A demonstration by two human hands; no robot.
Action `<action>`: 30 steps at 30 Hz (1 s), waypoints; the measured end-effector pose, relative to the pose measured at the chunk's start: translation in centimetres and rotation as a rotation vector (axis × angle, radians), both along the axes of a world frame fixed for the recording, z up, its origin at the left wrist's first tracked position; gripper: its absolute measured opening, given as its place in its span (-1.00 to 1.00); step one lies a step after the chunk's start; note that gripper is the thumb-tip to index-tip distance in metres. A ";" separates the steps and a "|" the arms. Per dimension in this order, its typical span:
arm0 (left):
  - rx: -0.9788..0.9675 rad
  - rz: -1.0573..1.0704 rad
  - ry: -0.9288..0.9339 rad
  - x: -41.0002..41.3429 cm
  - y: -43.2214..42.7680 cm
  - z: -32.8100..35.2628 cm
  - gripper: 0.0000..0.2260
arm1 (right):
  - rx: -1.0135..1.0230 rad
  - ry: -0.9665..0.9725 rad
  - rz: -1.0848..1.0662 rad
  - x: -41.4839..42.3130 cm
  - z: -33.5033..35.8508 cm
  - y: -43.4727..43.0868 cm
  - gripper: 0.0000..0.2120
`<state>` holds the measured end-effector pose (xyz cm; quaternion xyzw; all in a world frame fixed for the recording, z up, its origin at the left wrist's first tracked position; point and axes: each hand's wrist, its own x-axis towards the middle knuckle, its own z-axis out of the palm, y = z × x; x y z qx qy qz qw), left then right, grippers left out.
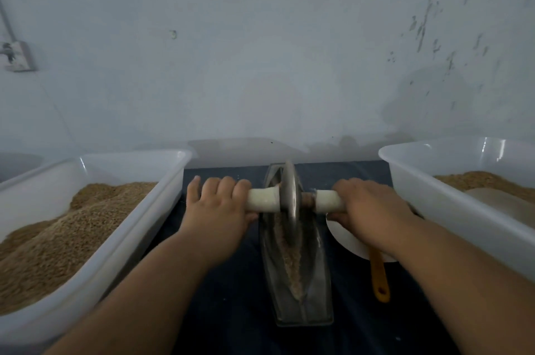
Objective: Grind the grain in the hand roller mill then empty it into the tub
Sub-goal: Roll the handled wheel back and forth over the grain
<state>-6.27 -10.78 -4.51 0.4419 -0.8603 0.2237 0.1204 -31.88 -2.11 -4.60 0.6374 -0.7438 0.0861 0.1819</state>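
Your left hand (218, 204) is wrapped tight around the left white handle (262, 200) and your right hand (369, 204) around the right white handle (328, 200), the metal wheel (289, 198) standing upright between them in the boat-shaped trough (298, 282) at the middle of the dark surface (231, 311). A strip of ground grain (291, 265) lies along the trough's bottom. One white tub (121, 227) heaped with grain sits along the surface's left edge, another tub (451, 210) along its right edge, with a yellow-handled scoop (379, 276) just beside the trough.
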 end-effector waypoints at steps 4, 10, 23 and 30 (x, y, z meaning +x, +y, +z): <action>-0.002 -0.048 0.106 -0.3 -0.4 -0.9 -0.49 | -0.105 0.014 -0.039 -0.6 -1.6 -1.4 -0.60; 0.041 -0.024 0.005 0.6 0.6 0.9 -0.58 | 0.144 -0.116 0.025 -0.4 1.0 0.7 -0.64; 0.590 -0.160 -0.037 3.9 3.5 5.2 -0.72 | 0.555 -0.241 0.132 1.4 7.1 6.5 -0.74; 0.152 -0.101 0.090 0.9 -0.6 0.7 -0.71 | 0.088 -0.022 0.046 -0.1 1.2 0.7 -0.67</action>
